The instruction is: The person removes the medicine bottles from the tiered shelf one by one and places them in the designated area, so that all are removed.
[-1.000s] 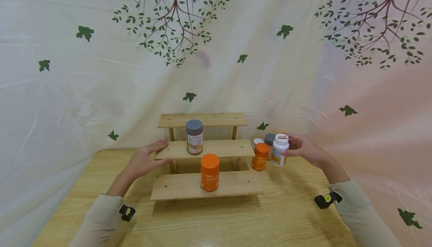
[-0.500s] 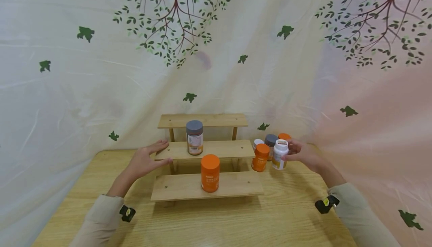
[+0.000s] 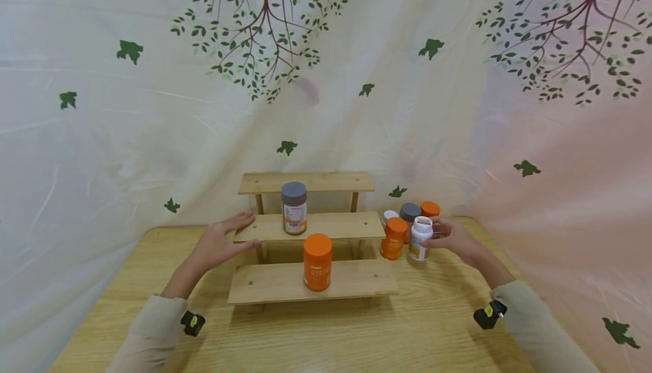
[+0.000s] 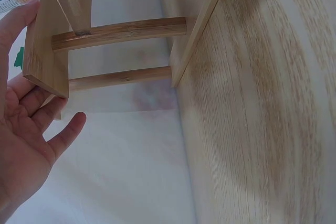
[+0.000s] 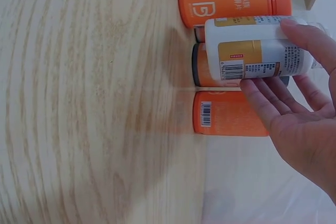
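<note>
My right hand (image 3: 450, 239) holds a white pill bottle (image 3: 420, 239) between thumb and fingers. In the right wrist view, this white bottle shows a gold-and-white label with a barcode; whether its base touches the table I cannot tell. My left hand (image 3: 216, 244) grips the left end of the middle board of a three-tier wooden stand (image 3: 336, 226), thumb and fingers on either side of the board's end, as the left wrist view shows. A grey-capped bottle (image 3: 294, 209) stands on that middle board. On the lowest board stands an orange bottle (image 3: 317, 262).
Right of the stand, several bottles cluster on the wooden table (image 3: 326, 339): an orange one (image 3: 394, 238), a grey-capped one (image 3: 410, 212), a small white-capped one (image 3: 390, 215) and another orange one (image 3: 430, 209). A printed cloth (image 3: 326, 107) hangs behind.
My right hand has brought the white bottle a little nearer to me, uncovering the orange cap behind it. My left hand and the stand have stayed in place.
</note>
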A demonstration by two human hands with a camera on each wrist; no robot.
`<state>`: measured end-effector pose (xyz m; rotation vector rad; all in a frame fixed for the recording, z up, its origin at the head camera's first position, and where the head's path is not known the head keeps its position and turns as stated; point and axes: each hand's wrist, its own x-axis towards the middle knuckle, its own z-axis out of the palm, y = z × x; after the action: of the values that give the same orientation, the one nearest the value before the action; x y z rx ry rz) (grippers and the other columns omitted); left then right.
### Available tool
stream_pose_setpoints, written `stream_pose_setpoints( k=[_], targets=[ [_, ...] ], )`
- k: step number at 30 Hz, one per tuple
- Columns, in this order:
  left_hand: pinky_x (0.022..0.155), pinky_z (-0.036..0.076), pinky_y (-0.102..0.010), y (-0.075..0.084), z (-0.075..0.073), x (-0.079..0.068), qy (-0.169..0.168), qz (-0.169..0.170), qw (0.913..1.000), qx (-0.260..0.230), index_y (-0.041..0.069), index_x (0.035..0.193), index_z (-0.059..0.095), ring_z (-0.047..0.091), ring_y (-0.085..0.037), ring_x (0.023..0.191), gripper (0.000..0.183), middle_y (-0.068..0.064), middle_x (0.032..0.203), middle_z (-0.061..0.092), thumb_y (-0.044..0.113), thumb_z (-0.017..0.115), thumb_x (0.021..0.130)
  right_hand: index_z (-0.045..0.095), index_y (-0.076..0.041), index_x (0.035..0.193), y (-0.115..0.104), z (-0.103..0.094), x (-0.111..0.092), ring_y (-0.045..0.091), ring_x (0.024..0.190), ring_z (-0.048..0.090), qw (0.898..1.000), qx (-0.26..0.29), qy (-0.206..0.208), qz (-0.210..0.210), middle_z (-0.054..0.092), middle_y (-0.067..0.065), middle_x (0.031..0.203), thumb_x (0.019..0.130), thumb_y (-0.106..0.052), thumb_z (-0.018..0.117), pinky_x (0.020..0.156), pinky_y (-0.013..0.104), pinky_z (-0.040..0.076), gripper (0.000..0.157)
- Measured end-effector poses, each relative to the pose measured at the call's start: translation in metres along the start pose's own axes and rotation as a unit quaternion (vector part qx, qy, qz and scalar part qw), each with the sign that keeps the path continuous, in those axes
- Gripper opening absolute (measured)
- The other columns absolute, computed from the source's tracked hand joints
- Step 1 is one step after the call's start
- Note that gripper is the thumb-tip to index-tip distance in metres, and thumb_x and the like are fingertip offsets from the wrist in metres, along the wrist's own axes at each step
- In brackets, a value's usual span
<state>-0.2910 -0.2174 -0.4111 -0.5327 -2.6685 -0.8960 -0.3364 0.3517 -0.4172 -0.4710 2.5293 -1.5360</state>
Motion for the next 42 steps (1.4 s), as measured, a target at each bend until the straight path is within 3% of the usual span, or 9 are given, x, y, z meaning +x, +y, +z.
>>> stream_pose_setpoints(
  k=[8, 18, 42],
  targets=[
    [0.113, 0.040, -0.061, 0.000, 0.001, -0.001, 0.001, -0.001, 1.0000, -0.004, 0.005, 0.143, 0.059, 0.047, -0.038, 0.144, 0.071, -0.014, 0.152, 0.052, 0.039, 0.082, 0.086, 0.047, 0.006, 0.145, 0.009, 0.002, 0.001, 0.022, 0.115, 0.065, 1.000, -0.007, 0.013, 0.018, 0.059, 0.027, 0.136, 0.090, -0.013, 0.079, 0.093, 0.033, 0.058, 0.067],
    [0.113, 0.040, -0.062, -0.001, 0.000, 0.000, 0.000, 0.002, 1.0000, 0.001, 0.004, 0.143, 0.059, 0.047, -0.039, 0.143, 0.070, -0.016, 0.152, 0.052, 0.038, 0.082, 0.086, 0.050, 0.008, 0.141, 0.018, 0.009, 0.004, 0.014, 0.108, 0.067, 0.999, 0.008, 0.031, 0.015, 0.060, 0.029, 0.135, 0.088, -0.011, 0.080, 0.089, 0.027, 0.058, 0.064],
    [0.111, 0.043, -0.061, -0.003, 0.001, 0.000, 0.012, 0.018, 0.9998, 0.001, 0.005, 0.141, 0.061, 0.051, -0.037, 0.140, 0.070, -0.014, 0.150, 0.055, 0.041, 0.083, 0.085, 0.046, 0.008, 0.144, 0.020, 0.021, 0.011, 0.024, 0.110, 0.065, 0.999, -0.011, 0.043, 0.027, 0.059, 0.031, 0.135, 0.091, -0.013, 0.078, 0.089, 0.030, 0.058, 0.065]
  ],
)
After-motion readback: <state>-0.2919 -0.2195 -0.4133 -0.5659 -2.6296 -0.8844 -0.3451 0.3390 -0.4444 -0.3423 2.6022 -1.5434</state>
